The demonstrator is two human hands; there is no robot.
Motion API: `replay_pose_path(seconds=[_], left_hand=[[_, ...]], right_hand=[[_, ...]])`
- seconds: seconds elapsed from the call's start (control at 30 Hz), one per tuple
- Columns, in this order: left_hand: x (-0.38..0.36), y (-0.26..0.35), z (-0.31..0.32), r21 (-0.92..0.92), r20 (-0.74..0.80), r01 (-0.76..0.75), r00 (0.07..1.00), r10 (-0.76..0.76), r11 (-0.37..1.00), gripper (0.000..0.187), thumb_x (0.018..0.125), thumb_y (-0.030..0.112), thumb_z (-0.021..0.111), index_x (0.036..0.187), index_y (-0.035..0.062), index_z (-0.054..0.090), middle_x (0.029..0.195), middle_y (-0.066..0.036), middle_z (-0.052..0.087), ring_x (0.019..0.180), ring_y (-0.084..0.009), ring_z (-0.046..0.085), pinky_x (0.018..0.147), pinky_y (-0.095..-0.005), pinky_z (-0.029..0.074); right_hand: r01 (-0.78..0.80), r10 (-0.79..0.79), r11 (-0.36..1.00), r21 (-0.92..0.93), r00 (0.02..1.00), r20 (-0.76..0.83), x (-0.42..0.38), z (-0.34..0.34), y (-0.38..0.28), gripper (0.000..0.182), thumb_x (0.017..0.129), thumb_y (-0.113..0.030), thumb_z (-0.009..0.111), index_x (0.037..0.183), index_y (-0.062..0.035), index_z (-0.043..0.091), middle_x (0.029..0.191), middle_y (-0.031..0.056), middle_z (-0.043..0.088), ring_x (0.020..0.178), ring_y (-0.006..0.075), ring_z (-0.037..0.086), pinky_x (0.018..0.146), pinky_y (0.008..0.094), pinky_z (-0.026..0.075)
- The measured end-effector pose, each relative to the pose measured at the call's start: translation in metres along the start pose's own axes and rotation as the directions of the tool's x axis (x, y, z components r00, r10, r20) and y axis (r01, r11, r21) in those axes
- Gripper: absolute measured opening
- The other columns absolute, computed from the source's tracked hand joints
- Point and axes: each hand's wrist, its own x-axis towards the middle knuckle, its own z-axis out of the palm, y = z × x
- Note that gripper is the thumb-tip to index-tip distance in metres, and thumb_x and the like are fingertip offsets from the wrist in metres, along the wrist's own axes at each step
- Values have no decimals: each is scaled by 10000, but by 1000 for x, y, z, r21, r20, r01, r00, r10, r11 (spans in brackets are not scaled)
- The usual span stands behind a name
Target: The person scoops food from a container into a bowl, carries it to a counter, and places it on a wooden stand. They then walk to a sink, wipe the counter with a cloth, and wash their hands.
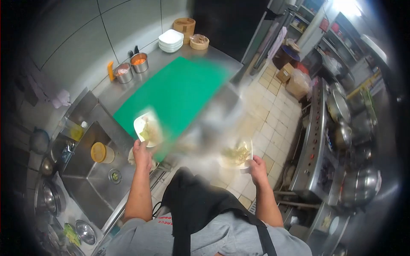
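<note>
My left hand (142,156) grips the lower edge of a white bowl (141,124) with pale green and pinkish food in it, over the near left corner of the green board (171,94). Out to the right, above the tiled floor, my right hand (258,167) holds the right edge of another white dish (237,154) with yellowish-green food. Parts of both dishes are blurred, so the food cannot be made out exactly. The middle of the view between the dishes is smeared.
Metal pots (139,62) and stacked white bowls (171,41) stand behind the board. At left is a steel sink (92,187) with a yellow-lidded container (102,152). A stove (311,149) with pans lines the right; boxes (285,73) sit on the floor beyond.
</note>
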Motion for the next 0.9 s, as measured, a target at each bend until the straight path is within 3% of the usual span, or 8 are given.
replay_pose_path(seconds=[0.2, 0.4, 0.6, 0.67, 0.8, 0.9], left_hand=[[92, -30, 39, -57, -50, -33, 998, 30, 998, 295, 836, 69, 480, 1112, -7, 412, 965, -157, 573, 757, -245, 620, 592, -325, 556], [160, -45, 77, 81, -43, -65, 997, 68, 995, 314, 837, 61, 483, 1129, -23, 403, 974, -164, 569, 736, -236, 619, 579, -320, 555], [163, -46, 103, 135, -195, -70, 976, 96, 988, 311, 853, 71, 489, 1145, -23, 438, 995, -142, 565, 746, -209, 620, 536, -291, 546], [165, -51, 105, 175, -250, -129, 953, 171, 976, 295, 865, 93, 496, 1132, -31, 476, 963, -128, 587, 710, -188, 623, 505, -271, 538], [167, -49, 112, 220, -330, -109, 927, 179, 969, 271, 877, 121, 500, 1098, -36, 520, 904, -106, 616, 647, -159, 620, 461, -247, 523], [170, -55, 114, 294, -416, -112, 879, 233, 949, 262, 888, 125, 497, 1087, -37, 550, 814, -89, 637, 548, -137, 599, 415, -235, 487]], right_hand=[[23, -24, 1000, 5, 998, 52, 117, 21, -58, 224, 805, -46, 434, 949, 69, 561, 758, 140, 617, 554, 181, 595, 484, 276, 513], [97, -92, 995, -28, 987, 133, 217, 54, -135, 229, 800, -40, 428, 946, 73, 563, 757, 141, 614, 540, 183, 586, 480, 271, 507], [222, -203, 974, -42, 940, 275, 344, 100, -210, 266, 799, -51, 433, 982, 96, 559, 784, 156, 612, 533, 190, 585, 495, 279, 516], [288, -235, 947, -145, 925, 299, 377, 130, -251, 271, 810, -61, 434, 993, 99, 554, 813, 162, 612, 556, 198, 598, 511, 294, 528], [416, -307, 875, -249, 872, 381, 470, 194, -310, 272, 837, -69, 414, 1001, 99, 552, 823, 156, 610, 584, 212, 610, 513, 299, 529], [375, -267, 910, -180, 858, 440, 541, 243, -343, 250, 849, -52, 386, 961, 92, 557, 796, 165, 600, 578, 210, 601, 507, 300, 527]])
